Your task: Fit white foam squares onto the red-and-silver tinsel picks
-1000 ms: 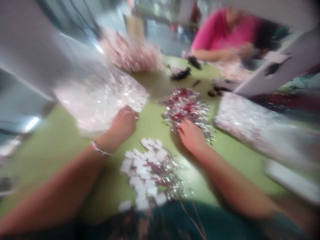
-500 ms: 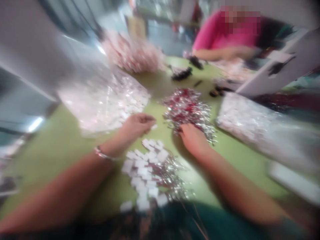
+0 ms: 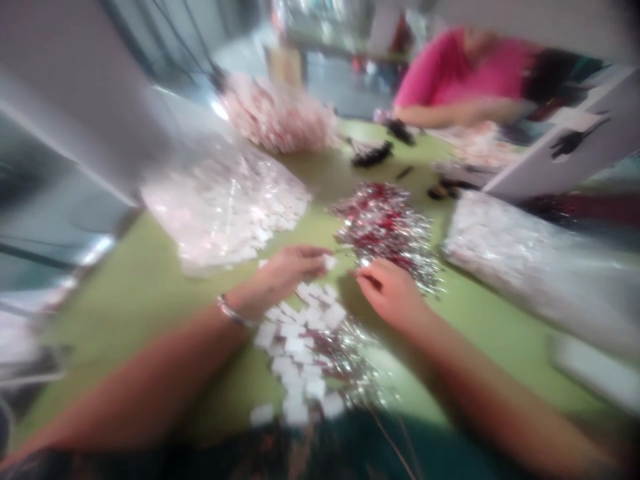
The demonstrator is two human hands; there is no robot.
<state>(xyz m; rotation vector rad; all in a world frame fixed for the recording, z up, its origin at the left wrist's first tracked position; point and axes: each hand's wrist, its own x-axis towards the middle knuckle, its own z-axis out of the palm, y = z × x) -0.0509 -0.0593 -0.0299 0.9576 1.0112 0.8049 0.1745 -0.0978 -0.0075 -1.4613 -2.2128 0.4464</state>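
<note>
My left hand [image 3: 295, 270], with a bracelet at its wrist, pinches a small white card [image 3: 329, 263] at its fingertips. To its right, my right hand [image 3: 387, 290] has its fingers pressed together at the near edge of a pile of red and silver pieces [image 3: 383, 223]; what they hold, if anything, is too blurred to tell. Nearer my body lies a heap of white cards [image 3: 297, 347] attached to or mixed with silvery pieces [image 3: 360, 363]. An open clear bag [image 3: 225, 207] of white cards lies beyond my left hand.
A green table [image 3: 115, 300] bears another plastic bag [image 3: 525, 247] at right and a pink bundle [image 3: 280, 120] at the back. Dark clusters [image 3: 373, 154] lie beyond the pile. A person in pink [image 3: 465, 80] sits across, near a white divider [image 3: 565, 150].
My left hand has moved right, and the white card shows more clearly at its fingertips. My right hand has drawn back slightly from the red and silver pile. The view has shifted a little.
</note>
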